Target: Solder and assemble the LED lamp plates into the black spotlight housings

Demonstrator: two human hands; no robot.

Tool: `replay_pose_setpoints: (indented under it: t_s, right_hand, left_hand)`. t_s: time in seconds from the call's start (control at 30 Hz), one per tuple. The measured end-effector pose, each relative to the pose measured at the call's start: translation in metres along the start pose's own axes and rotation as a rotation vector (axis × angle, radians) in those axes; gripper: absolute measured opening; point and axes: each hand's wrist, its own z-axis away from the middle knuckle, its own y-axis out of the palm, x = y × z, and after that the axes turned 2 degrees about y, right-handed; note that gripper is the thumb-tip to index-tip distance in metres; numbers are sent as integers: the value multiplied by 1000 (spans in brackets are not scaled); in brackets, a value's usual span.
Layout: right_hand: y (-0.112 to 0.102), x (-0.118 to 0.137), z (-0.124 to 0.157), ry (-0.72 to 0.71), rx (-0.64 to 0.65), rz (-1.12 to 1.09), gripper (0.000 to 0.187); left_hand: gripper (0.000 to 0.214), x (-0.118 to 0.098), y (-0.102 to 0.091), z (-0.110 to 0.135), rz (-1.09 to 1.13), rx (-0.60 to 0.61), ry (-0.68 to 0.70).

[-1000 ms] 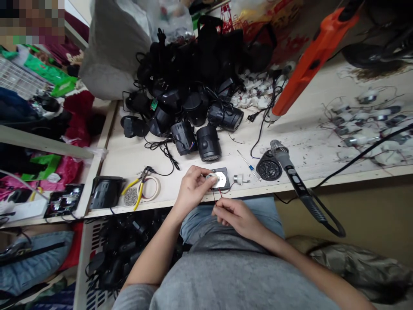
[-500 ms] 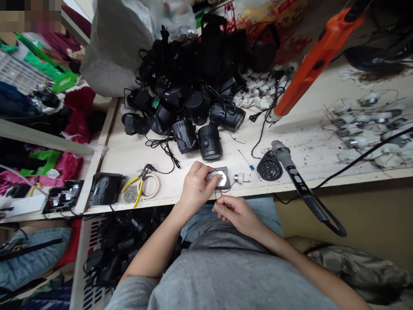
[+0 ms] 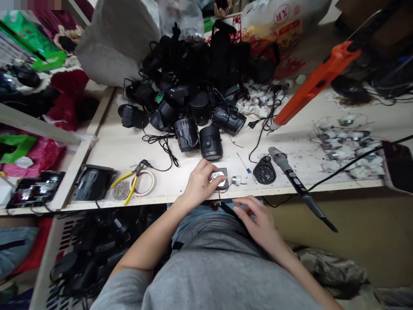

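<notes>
Left hand [image 3: 200, 180] grips plate [image 3: 224, 184]; beside it, motor [image 3: 238, 180] lies sideways, shaft [image 3: 245, 184] pointing right

Bench [image 3: 303, 159] brightly lit | dim beneath | edges stretched, wide-angle | top-left corner pixelated

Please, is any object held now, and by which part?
The left hand seems to hold the small dark rectangular piece by its left end, thumb across its top. The right hand holds nothing visible.
</notes>
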Motion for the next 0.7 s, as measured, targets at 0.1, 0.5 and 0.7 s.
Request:
replay_pose_setpoints:
  t_s: [0.1,0.5,0.7]
  right_hand:
    - [-11,-10,-6,13,-359,127,31]
    - [-20,-51,-61,-124,-530,600,66]
    - [-27,-47,-65,-117,-557,643,85]
  left_hand:
    - [28,0,1,4,29,-29,23]
    - [12,-1,-60,38,-180,-403,-48]
    - [22,32,-145,81,-244,-915,-486]
